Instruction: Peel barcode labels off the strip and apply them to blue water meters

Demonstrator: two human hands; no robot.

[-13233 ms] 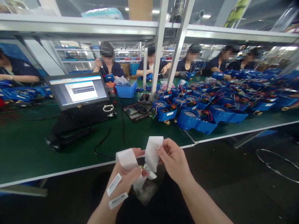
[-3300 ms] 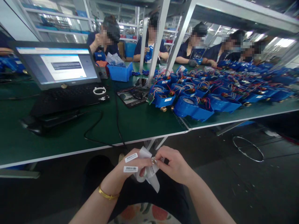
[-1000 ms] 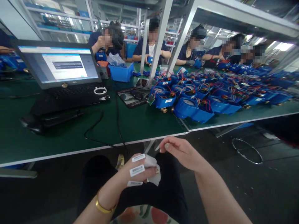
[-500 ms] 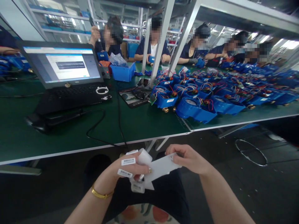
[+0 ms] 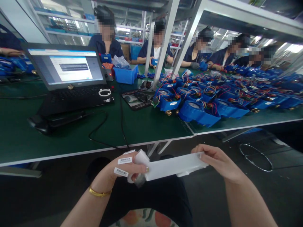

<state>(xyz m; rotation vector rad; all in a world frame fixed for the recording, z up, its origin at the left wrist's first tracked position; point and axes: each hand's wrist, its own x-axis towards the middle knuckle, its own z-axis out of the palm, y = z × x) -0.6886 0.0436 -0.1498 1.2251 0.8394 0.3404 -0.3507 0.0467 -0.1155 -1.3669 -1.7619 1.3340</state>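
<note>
A white label strip (image 5: 174, 166) stretches between my two hands, low in front of the green table (image 5: 146, 126). My left hand (image 5: 123, 168) is closed on the rolled end of the strip, and several barcode stickers (image 5: 124, 160) cling to its back. Out to the right, my right hand (image 5: 217, 162) pinches the strip's free end. A gold bracelet (image 5: 98, 193) sits on my left wrist.
An open black laptop (image 5: 71, 82) with cables stands at the table's left. Many blue meter units with coloured wires (image 5: 199, 112) crowd the right side. A blue bin (image 5: 125, 75) sits further back. Other people work across the table. A wire ring (image 5: 255, 153) lies on the floor.
My right hand has pulled the strip's end out to the right, so the strip is now stretched long. A third sticker appeared on the back of my left hand.
</note>
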